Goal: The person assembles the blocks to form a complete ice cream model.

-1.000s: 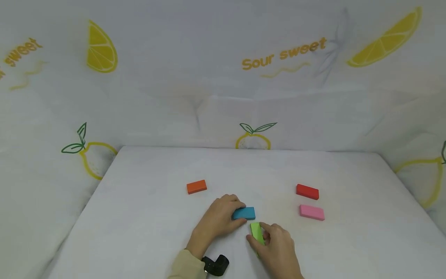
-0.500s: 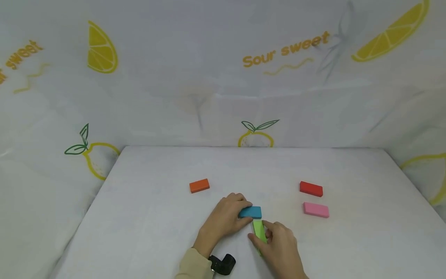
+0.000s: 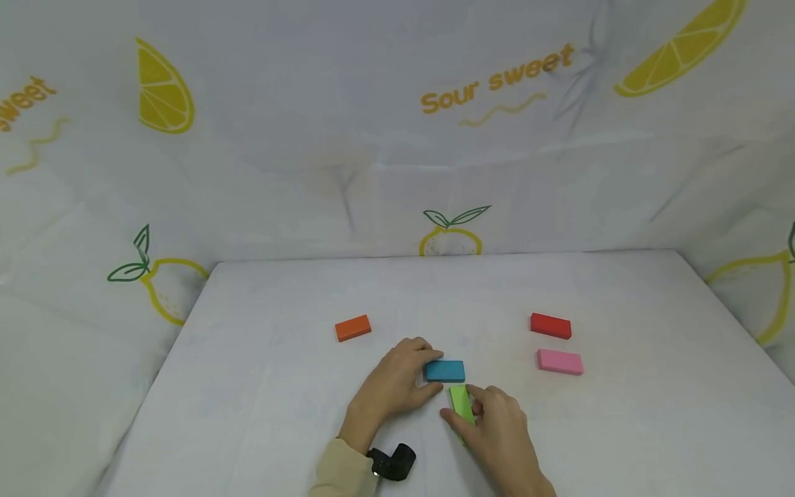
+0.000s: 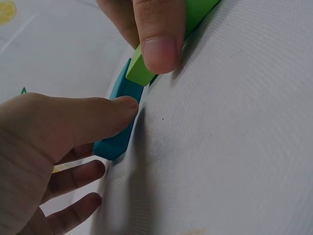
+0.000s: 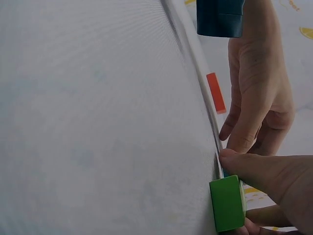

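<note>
A blue block (image 3: 445, 371) lies flat on the white table, its left part between the thumb and index finger of my left hand (image 3: 397, 379). From the left wrist view, the thumb crosses the near side of the blue block (image 4: 117, 134) while two other fingers hang loosely behind. My right hand (image 3: 497, 428) curls round a light green block (image 3: 462, 404), index finger at its far right corner and thumb along its left side. The far end of the green block sits close to the blue block's near edge, nearly at a right angle to it. In the right wrist view, the green block's end face (image 5: 227, 204) shows.
An orange block (image 3: 352, 328) lies behind and left of the hands. Towards the right lie a red block (image 3: 551, 326) and a pink block (image 3: 560, 362). A black wrist camera (image 3: 394, 462) sits on the left wrist. Lemon-printed white cloth (image 3: 279, 138) hangs behind the table.
The blue block has shifted slightly right with my left hand, and now more of its left end shows between the fingers. The green block and right hand hold nearly still. The head view sways slightly.
</note>
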Demonstrator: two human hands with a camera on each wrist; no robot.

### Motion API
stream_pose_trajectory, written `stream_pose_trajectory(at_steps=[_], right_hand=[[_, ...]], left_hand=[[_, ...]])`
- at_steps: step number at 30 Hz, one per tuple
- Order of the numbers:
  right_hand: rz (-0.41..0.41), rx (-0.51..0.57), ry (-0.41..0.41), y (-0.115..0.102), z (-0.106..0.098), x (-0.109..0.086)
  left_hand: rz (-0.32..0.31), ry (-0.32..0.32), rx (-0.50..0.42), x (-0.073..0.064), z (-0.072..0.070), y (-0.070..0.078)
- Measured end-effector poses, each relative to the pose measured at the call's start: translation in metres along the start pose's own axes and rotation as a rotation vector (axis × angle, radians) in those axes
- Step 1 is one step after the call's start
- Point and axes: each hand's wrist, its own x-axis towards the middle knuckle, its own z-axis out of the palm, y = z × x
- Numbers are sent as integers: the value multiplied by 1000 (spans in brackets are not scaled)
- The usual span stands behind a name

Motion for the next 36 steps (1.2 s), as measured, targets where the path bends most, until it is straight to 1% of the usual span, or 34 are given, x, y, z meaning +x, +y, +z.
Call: stream_pose_trajectory(at_steps=[8,14,19,26,31,36], right_hand=[[21,-7,-12,0,-3,-1],[12,-3,-3,0,-3,-1],[-7,3,10,1,-2,-1],[10,16,15,-2,-2,-1],[12,25,14,-3,-1,-1],[7,31,17,-3,0,-1]], left_hand=[[-7,-27,-18,0,1,-2],[21,-18,-38,1,0,-4],[24,-17,-43,2,1,-3],[21,-8,-50,3,2,-2],[36,0,-56,4,4,-1],[45,-6,-60,4,5,0]])
